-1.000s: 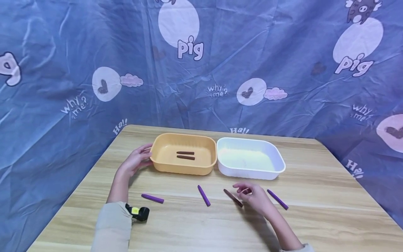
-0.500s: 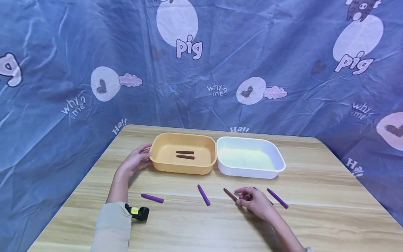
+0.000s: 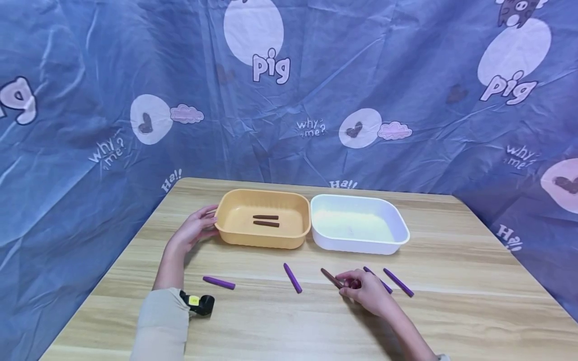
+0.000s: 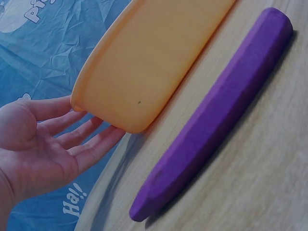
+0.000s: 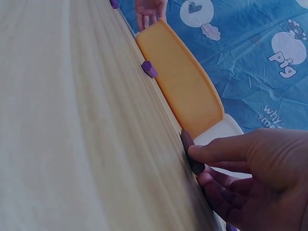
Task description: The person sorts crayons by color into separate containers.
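My right hand (image 3: 367,292) pinches a brown crayon (image 3: 330,277) between thumb and fingers near its closer end, low over the wooden table. In the right wrist view the thumb presses on the brown crayon (image 5: 186,139). At the left end of the orange basin (image 3: 259,241), my left hand (image 3: 193,230) touches the rim and side with extended fingers; the left wrist view shows those fingertips along the basin's corner (image 4: 137,72). Two more brown crayons (image 3: 266,223) lie inside the basin.
A white basin (image 3: 356,246) stands right beside the orange one. Purple crayons lie on the table: one at the left (image 3: 219,283), one in the middle (image 3: 292,278), and two right of my right hand, a partly covered crayon (image 3: 377,279) and another crayon (image 3: 398,282). A blue printed cloth (image 3: 271,125) hangs behind.
My right hand has come down onto the brown crayon and now pinches it. A purple crayon behind that hand has come into sight. The left hand stays at the orange basin.
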Motion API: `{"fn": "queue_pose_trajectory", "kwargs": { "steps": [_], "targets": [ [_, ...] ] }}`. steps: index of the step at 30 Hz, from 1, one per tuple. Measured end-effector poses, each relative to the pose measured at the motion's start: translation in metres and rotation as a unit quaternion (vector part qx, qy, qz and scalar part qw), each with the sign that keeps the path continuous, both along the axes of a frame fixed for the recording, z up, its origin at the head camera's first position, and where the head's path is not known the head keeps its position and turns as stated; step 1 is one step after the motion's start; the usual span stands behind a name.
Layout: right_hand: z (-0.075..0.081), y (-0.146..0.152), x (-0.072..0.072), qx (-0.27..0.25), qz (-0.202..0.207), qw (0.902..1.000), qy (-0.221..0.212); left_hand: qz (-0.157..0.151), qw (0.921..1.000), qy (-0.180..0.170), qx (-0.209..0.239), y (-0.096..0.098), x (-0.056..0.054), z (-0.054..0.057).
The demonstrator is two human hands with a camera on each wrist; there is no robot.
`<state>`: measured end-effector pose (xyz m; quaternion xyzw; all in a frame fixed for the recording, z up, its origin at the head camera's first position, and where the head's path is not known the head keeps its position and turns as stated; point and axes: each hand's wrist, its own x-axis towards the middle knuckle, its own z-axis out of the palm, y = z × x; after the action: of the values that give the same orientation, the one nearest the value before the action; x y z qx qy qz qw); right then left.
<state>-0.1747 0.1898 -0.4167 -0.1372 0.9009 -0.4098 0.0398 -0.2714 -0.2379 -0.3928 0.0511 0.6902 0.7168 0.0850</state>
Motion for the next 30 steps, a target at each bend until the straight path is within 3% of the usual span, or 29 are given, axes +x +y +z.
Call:
{"fn": "queue_pose_trajectory", "kwargs": {
  "steps": [15,30],
  "targets": [
    [-0.0006,-0.0006,0.0005,0.009,-0.004,0.9998,0.016,-0.004,1.0000,0.000,-0.002,0.0004,0.0001,0.0008],
    [0.0074,-0.0046,-0.0035,-0.020,0.002,0.9996,0.018,0.005,0.9999,-0.008,0.011,0.0003,-0.0030,-0.0016]
  ]
}}
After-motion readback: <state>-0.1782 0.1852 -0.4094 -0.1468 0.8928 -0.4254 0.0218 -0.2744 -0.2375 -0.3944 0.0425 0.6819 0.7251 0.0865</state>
